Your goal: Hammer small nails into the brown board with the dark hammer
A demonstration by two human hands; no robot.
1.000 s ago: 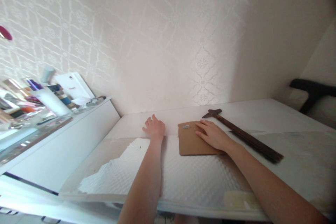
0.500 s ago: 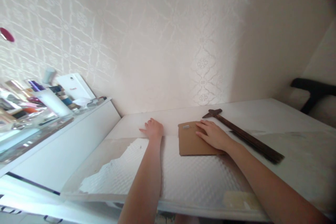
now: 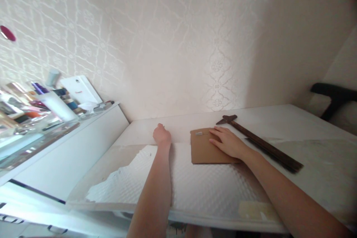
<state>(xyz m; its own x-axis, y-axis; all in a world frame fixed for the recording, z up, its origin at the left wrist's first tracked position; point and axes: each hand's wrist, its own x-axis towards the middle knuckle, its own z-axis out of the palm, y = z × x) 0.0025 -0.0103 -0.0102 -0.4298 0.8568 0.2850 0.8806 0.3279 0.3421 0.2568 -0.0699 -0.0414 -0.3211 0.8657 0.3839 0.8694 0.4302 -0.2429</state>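
Note:
A brown piece of cardboard (image 3: 201, 150) lies flat on the white table. Near its top left edge is a small silvery bit (image 3: 199, 134) beside a row of tiny dots, too small to name. My right hand (image 3: 226, 142) rests on the cardboard's right part, fingers stretched out. To the left, my left hand (image 3: 161, 134) is closed above the table, apart from the cardboard; what its fingers hold, if anything, is too small to make out. A dark brown hammer-shaped tool (image 3: 259, 139) with a long handle lies behind and right of my right hand.
A white textured sheet (image 3: 206, 182) covers part of the table (image 3: 267, 117). At left stands a white cabinet (image 3: 92, 137) topped with bottles, tubes and a white box (image 3: 80, 91). The patterned wall (image 3: 173, 55) rises behind; a black chair part (image 3: 333, 95) is at right.
My left hand's fingers, spread over the table before, have drawn closed, and the hand has turned slightly. My right hand stays on the cardboard.

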